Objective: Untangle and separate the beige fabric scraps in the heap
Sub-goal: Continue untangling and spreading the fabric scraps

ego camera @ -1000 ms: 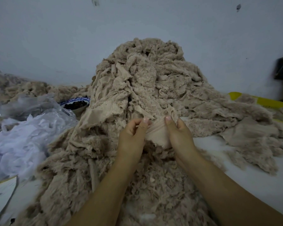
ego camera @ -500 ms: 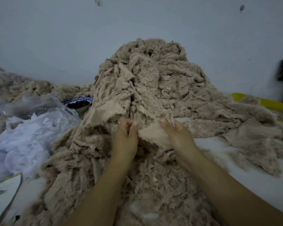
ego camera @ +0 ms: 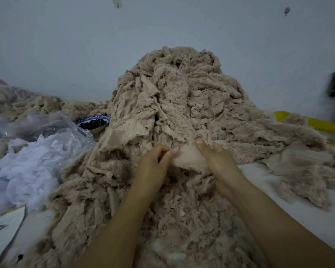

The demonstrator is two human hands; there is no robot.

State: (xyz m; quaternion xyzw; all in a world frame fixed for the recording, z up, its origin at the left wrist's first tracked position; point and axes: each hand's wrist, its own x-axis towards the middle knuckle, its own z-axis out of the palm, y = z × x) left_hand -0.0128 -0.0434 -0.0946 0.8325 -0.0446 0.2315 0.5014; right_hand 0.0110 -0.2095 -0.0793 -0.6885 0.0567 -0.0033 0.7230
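Since a second ago your hands have drawn a little apart, and the small pale beige fabric scrap [ego camera: 190, 158] that stood narrow between them now lies stretched wider from side to side. Your left hand [ego camera: 153, 165] pinches the scrap's left edge between thumb and curled fingers. Your right hand [ego camera: 219, 161] grips its right side, thumb on top and the other fingers hidden beneath the cloth. So the scrap's long axis runs left to right, from one grip to the other, low on the near slope of the tall heap of fuzzy beige fabric scraps [ego camera: 182, 89]. The next pull turns on this: the heap rises directly beyond your fingertips, and the scrap's far edge seems to touch it there, though the blur hides whether it is caught in the tangle. Both hands are equally near, so neither has the advantage. You would probably do best to draw the piece toward yourself, away from the slope, rather than sideways. The bare white tabletop [ego camera: 307, 225] to your right looks the nearest spot to lay it once freed.
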